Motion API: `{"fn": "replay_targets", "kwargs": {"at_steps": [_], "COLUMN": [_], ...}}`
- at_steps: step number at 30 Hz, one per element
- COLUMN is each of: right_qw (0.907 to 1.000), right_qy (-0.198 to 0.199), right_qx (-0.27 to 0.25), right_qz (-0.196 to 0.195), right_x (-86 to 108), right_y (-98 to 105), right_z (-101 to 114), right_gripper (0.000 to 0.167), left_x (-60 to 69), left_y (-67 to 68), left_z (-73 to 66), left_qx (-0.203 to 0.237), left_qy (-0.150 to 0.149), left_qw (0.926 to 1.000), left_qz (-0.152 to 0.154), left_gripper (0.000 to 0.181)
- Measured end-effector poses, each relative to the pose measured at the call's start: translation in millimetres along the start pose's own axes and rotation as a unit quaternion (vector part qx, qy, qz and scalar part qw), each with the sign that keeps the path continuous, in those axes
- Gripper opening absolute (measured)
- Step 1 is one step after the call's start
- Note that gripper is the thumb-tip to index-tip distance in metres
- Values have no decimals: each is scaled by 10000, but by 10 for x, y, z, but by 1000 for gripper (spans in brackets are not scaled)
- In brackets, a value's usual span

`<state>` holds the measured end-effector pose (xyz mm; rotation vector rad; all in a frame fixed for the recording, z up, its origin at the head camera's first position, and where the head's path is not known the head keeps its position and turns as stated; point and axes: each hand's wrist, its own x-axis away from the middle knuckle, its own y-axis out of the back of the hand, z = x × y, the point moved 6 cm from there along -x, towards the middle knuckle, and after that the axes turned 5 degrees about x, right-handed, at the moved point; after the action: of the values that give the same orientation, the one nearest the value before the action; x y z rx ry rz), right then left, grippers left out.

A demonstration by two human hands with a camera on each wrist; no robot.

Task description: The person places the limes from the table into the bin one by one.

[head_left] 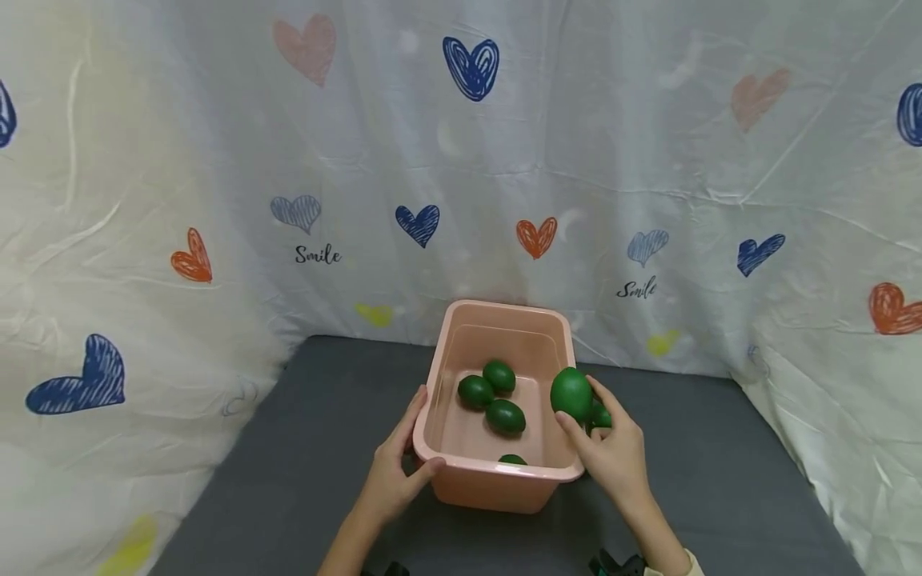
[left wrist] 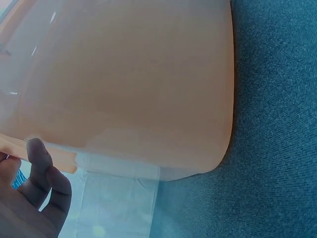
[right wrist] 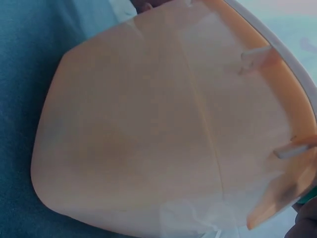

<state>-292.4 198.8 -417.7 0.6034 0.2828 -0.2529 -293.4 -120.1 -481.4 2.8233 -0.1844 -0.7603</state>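
A pink plastic tub (head_left: 497,472) stands on the dark grey table. Inside it lie several dark green limes (head_left: 506,418), one mostly hidden behind the front wall. My left hand (head_left: 394,472) grips the tub's rim at the near left corner, thumb on the front edge; in the left wrist view its fingers (left wrist: 40,158) curl under the rim. Over the right rim, my right hand (head_left: 612,448) holds a brighter green lime (head_left: 571,394) between thumb and fingers. Another lime (head_left: 601,414) shows partly behind it, near the palm; whether it is also held is unclear.
The dark grey tabletop (head_left: 317,432) extends on both sides of the tub. A white curtain (head_left: 475,160) printed with hearts hangs behind the table and along its sides. The tub's outer wall (right wrist: 124,124) fills most of the right wrist view.
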Motion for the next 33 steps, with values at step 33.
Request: {"fn": "replay_targets", "kwargs": {"at_steps": [33], "right_qw": [9989], "right_qy": [-251], "right_qx": [365], "right_qz": [-131], "right_x": [-144], "right_y": [202], "right_z": [-386], "right_gripper": [69], "left_x": [-23], "left_y": [-29], "left_z": [46], "left_qx": [-124], "left_qy": [70], "left_qw": [9998], "left_qz": [-100], "left_gripper": [95]}}
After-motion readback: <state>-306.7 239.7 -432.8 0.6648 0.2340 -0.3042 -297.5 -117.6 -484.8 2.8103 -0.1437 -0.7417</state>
